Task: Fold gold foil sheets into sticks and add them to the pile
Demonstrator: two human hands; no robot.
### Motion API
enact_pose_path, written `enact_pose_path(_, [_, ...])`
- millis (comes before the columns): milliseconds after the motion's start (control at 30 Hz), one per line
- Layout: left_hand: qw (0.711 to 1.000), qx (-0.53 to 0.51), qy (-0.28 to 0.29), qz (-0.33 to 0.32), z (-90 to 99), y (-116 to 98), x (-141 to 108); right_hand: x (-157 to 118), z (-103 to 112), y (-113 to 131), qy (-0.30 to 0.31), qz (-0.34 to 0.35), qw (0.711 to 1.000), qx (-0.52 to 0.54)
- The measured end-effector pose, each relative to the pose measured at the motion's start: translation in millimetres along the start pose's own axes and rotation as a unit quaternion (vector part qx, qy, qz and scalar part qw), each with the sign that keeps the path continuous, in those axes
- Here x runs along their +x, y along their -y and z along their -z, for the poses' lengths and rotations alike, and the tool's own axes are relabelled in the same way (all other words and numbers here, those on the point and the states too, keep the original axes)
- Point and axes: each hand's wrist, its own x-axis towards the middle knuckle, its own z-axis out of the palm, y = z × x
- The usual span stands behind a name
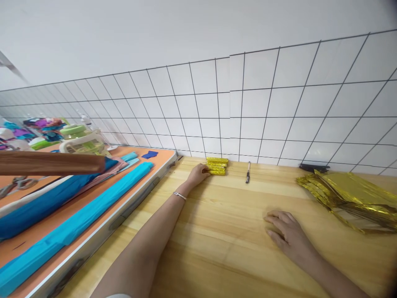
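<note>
My left hand reaches to the back of the wooden table. Its fingers are closed at the left end of the nearest of several folded gold foil strips, which lie side by side near the wall. My right hand is over the table's right part with nothing in it, fingers bent a little and apart. Right of the strips lies a slim dark-handled cutter or pen; its exact kind is unclear. A loose pile of gold foil sheets lies farther right.
On the left, an orange-topped table with a white edge adjoins the wooden one. It bears long blue fabric or paper rolls, a brown roll, scissors and a green-lidded container. Behind runs a tiled wall.
</note>
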Motion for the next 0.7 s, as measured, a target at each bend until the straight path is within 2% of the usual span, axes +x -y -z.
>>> enact_pose_path(167, [1.0,0.026,-0.001,-0.009,3.2,-2,-7,-1,-2,-2,-0.003,0.008,1.0,-0.006])
enact_pose_path(333, [0.996,0.058,0.009,-0.06,5.4,-11,-17,-1,-2,-2,0.0,0.01,1.0,-0.014])
enact_pose_path(500, [0.989,0.089,0.033,-0.113,6.8,-25,-15,-1,0,1,0.001,0.011,1.0,-0.018])
enact_pose_path(700, [0.984,0.118,0.053,-0.121,13.5,-30,-13,-1,-3,-3,-0.006,0.021,1.0,-0.017])
